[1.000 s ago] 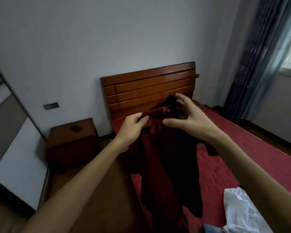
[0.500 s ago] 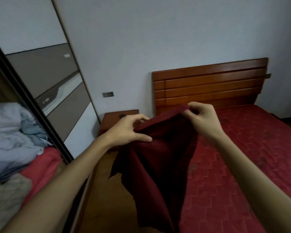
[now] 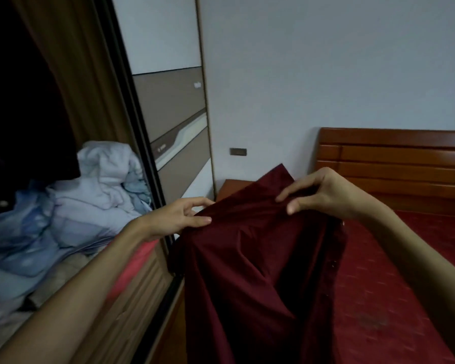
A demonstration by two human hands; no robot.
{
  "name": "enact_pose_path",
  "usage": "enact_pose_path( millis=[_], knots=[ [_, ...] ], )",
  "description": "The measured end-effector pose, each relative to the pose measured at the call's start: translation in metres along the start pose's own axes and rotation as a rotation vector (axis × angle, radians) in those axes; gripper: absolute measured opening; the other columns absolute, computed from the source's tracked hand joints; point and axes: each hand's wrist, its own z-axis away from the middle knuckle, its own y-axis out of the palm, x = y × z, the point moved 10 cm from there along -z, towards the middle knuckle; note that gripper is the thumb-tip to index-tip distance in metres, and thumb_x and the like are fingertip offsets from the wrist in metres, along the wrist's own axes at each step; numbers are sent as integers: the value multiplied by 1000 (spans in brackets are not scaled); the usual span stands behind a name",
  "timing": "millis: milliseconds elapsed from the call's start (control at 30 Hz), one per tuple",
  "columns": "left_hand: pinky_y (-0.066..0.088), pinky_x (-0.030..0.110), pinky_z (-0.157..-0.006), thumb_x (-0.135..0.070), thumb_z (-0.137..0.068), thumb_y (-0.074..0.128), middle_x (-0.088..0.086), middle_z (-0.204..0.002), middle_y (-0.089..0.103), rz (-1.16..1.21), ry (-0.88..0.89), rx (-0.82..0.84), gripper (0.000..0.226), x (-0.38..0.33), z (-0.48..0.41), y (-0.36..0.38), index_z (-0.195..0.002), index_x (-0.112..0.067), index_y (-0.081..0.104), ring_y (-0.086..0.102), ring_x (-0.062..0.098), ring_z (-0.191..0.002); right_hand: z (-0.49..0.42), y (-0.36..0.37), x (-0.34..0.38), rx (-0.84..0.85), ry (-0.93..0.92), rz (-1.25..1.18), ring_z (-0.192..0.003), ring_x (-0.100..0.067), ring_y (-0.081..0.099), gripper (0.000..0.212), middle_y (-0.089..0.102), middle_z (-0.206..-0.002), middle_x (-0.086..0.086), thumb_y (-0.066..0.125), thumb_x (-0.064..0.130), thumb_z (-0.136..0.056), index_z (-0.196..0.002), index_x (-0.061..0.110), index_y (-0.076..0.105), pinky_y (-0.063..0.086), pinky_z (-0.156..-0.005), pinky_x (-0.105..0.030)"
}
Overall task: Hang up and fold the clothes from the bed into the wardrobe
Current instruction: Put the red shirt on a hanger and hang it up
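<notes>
A dark red garment [image 3: 250,271] hangs in front of me, held up by its top edge. My left hand [image 3: 180,218] pinches the left part of that edge. My right hand [image 3: 323,194] grips the right part, fingers curled over the cloth. The garment drops down past the bottom of the view, between the wardrobe and the bed. The open wardrobe [image 3: 71,106] fills the left side, with a heap of pale blue and white bedding [image 3: 90,195] on a shelf inside. The bed [image 3: 394,279] with its red cover lies to the right.
The wardrobe's sliding door [image 3: 174,127] with grey and white panels stands behind its dark frame. A wooden headboard [image 3: 399,169] lines the back wall, with a bedside table [image 3: 237,186] partly hidden by the garment. A pink folded item [image 3: 134,269] lies under the bedding.
My view has swung left from the bed towards the wardrobe, whose open inside now shows. Both hands stay on the red garment's top edge and have spread it wider.
</notes>
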Motion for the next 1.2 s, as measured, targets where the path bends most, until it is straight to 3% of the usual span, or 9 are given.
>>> enact_pose_path(
  millis=[100, 267, 367, 533, 633, 800, 933, 1067, 1200],
  knots=[
    [55, 28, -82, -7, -98, 56, 19, -102, 73, -35, 74, -140, 28, 8, 21, -53, -126, -13, 59, 69, 27, -92, -52, 29, -2, 113, 57, 246, -86, 10, 66, 40, 74, -89, 22, 89, 38, -62, -100, 32, 77, 46, -76, -5],
    [51, 53, -91, -4, -90, 68, 10, -105, 72, -192, 220, -485, 24, 17, 58, -128, -105, -20, 59, 66, 22, -110, -139, 68, 19, 119, -67, 504, -80, 0, 63, 42, 70, -82, 18, 83, 54, -61, -91, 26, 77, 45, -72, -10],
    [49, 42, -101, -2, -89, 67, -1, -114, 71, -306, 236, -619, 21, 24, 76, -164, -86, -23, 68, 63, 10, -117, -181, 82, 44, 28, -210, 516, -75, -10, 60, 46, 63, -76, 11, 73, 58, -63, -85, 18, 75, 36, -64, -3],
    [54, 29, -78, -26, -80, 52, -11, -90, 75, -431, 72, -700, 23, 51, 97, -215, -77, -29, 74, 69, 6, -90, -246, 81, 77, -186, -422, 414, -96, -19, 64, 47, 65, -106, -6, 71, 53, -72, -88, 9, 75, 42, -86, -22],
    [50, 50, -70, -45, -88, 51, 13, -76, 67, -478, 87, -769, 46, 54, 107, -248, -76, -4, 68, 64, 30, -75, -291, 87, 89, -209, -457, 330, -87, -17, 65, 38, 70, -91, 0, 74, 49, -76, -85, 12, 72, 45, -78, -26],
    [50, 16, -88, -51, -82, 74, -13, -107, 68, -769, 109, -917, 55, 28, 116, -295, -129, -34, 51, 64, -3, -100, -375, 101, 106, -179, -472, 196, -83, -14, 64, 26, 69, -83, 4, 75, 49, -77, -84, 24, 69, 47, -75, -27],
    [53, 27, -83, -37, -90, 71, -7, -106, 64, -1079, 224, -1014, 30, -4, 118, -341, -112, -17, 68, 65, 6, -96, -439, 101, 112, -130, -457, 122, -83, -13, 66, 31, 71, -85, 2, 75, 48, -78, -87, 18, 72, 50, -73, -24],
    [50, 28, -76, -46, -87, 67, -7, -111, 63, -1175, -75, -1142, 32, 7, 108, -396, -101, -19, 77, 58, 5, -87, -482, 108, 112, 5, -386, -166, -79, -13, 69, 28, 74, -85, -7, 78, 41, -79, -86, 14, 74, 54, -78, -29],
    [47, 27, -69, -50, -87, 63, -6, -94, 62, -1148, -253, -1061, 35, 30, 71, -424, -92, -17, 73, 55, 7, -76, -516, 101, 114, -142, -463, -122, -81, -17, 69, 28, 73, -83, -2, 79, 42, -78, -87, 16, 74, 55, -78, -34]
  ],
)
